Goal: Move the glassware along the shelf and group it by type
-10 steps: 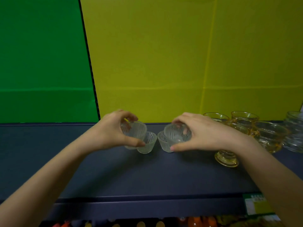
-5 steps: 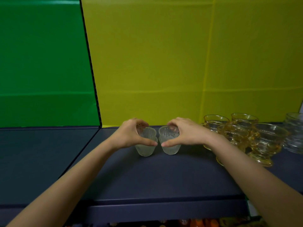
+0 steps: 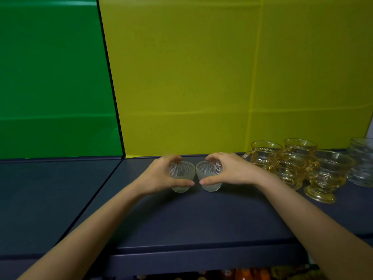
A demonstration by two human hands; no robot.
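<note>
Two small clear ribbed glass cups stand side by side, rims nearly touching, on the dark blue shelf [image 3: 181, 219]. My left hand [image 3: 157, 176] wraps around the left ribbed cup [image 3: 181, 170], thumb in front and fingers behind. In the same way my right hand [image 3: 232, 170] grips the right ribbed cup [image 3: 209, 170]. Each cup looks nested in a second matching cup below it. Both bases rest on the shelf.
Several amber handled glass cups [image 3: 286, 168] cluster just right of my right wrist, with an amber footed glass [image 3: 327, 176] in front. A stack of clear ringed glassware [image 3: 363, 162] sits at the far right. Green and yellow panels back the shelf.
A second ago each hand held a ribbed cup beside another loose one. The held cups went down into the loose ones, and the two pairs now stand close together.
</note>
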